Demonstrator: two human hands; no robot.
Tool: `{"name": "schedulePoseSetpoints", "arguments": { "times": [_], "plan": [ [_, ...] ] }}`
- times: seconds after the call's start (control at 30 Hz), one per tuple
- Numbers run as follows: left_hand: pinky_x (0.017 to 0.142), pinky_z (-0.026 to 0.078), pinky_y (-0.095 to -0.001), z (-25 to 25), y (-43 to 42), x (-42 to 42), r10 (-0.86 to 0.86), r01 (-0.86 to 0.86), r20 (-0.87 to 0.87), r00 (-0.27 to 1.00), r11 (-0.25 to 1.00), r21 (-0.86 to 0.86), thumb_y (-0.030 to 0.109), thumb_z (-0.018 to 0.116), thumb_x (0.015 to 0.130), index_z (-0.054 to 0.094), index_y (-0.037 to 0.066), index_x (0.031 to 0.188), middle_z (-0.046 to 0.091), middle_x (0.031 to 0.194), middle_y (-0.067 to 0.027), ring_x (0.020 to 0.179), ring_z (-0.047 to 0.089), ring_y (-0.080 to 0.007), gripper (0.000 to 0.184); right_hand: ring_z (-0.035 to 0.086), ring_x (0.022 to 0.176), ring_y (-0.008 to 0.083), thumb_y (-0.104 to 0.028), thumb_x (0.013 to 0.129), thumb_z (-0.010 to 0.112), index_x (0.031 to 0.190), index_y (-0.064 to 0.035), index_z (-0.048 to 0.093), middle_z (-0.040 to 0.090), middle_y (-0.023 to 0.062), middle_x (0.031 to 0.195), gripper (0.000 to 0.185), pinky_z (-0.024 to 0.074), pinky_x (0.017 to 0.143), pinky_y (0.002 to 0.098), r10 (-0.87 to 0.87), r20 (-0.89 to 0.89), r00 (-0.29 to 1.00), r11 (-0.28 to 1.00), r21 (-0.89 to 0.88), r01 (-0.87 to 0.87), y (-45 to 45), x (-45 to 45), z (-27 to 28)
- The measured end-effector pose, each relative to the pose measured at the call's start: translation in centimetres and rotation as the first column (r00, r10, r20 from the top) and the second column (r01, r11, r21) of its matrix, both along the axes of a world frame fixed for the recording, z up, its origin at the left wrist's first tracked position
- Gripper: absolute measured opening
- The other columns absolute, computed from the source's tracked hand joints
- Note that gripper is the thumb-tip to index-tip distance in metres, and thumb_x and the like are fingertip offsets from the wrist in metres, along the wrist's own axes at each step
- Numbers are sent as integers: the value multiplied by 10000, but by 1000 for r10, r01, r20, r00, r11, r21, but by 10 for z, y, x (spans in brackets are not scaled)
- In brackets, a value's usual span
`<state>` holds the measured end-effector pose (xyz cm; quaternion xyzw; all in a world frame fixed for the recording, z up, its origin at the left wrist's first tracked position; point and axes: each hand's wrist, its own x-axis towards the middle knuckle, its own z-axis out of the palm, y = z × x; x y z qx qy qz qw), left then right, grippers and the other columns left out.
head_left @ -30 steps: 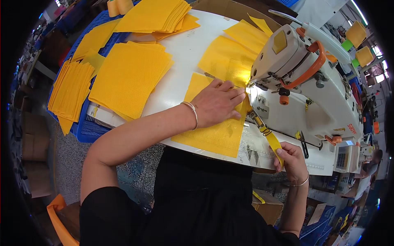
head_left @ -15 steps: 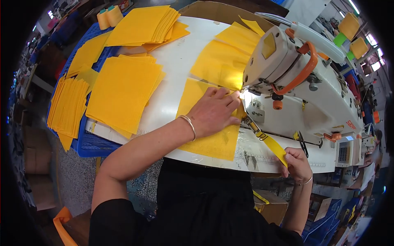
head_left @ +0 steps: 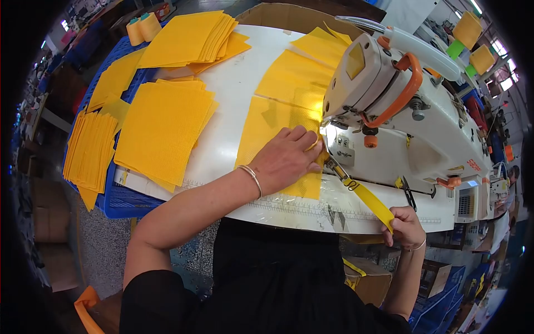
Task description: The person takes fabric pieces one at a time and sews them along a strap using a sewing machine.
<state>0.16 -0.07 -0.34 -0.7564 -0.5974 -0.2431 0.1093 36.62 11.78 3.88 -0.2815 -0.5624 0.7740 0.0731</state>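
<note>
My left hand [head_left: 285,161] lies palm down on a yellow fabric panel [head_left: 257,131], fingers stretched toward the lit needle area of the white sewing machine [head_left: 356,83]. The panel's right edge runs beside the needle area, and further yellow pieces [head_left: 292,75] reach back beyond it. Between thumb and fingers, my right hand [head_left: 405,227] pinches a yellow binding tape [head_left: 374,203] near the table's front edge. That tape leads up into a metal binding guide [head_left: 337,168] next to the needle area. The needle itself is hard to make out.
Stacks of yellow fabric panels [head_left: 161,131] fill the left of the white table [head_left: 222,111] and a blue crate [head_left: 130,203]. Thread cones [head_left: 149,26] stand at the back left. Black-handled snips [head_left: 409,195] lie right of the tape. A cardboard box [head_left: 371,281] is below.
The yellow panel has moved away from my body along the needle area, its near edge now higher on the table. My left hand stays on it. My right hand still pinches the tape.
</note>
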Motion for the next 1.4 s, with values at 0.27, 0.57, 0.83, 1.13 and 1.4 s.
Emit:
{"name": "schedulePoseSetpoints", "arguments": {
  "times": [0.27,0.57,0.83,1.13,1.4],
  "plan": [
    [854,437,-322,4,0,1,19,-19,-14,1000,1000,-2,283,664,910,630,89,1140,556,1046,-36,956,525,-204,303,537,395,172,-125,908,671,859,82,667,653,141,640,212,465,421,248,4,-53,999,1000,-26,-5,3,11,-3],
    [814,420,-314,2,1,-2,-45,46,-12,999,995,88,294,652,906,617,96,1026,561,1006,-38,945,508,-202,235,576,419,183,-98,864,723,896,93,691,687,152,711,196,500,450,248,115,-43,992,993,1,-115,11,37,-6],
    [813,421,-310,1,0,-5,-75,77,-20,997,994,75,293,653,907,612,97,1024,568,1015,-32,938,514,-196,232,592,450,183,-68,879,704,907,86,694,693,141,737,157,514,474,250,198,64,978,979,37,-200,11,46,9],
    [843,430,-309,-5,6,-7,-82,81,1,997,989,122,285,639,925,606,97,1044,581,1066,-27,969,531,-189,225,583,422,191,-115,908,678,893,73,679,660,131,650,189,478,453,230,133,126,983,980,133,-150,6,32,14],
    [900,434,-319,-7,9,-9,-61,60,14,998,997,51,298,633,932,596,76,1081,598,1154,-47,1011,544,-201,271,558,452,162,-62,934,627,949,62,669,666,105,697,132,471,509,230,73,210,975,989,112,-98,2,13,26]
  ]
}}
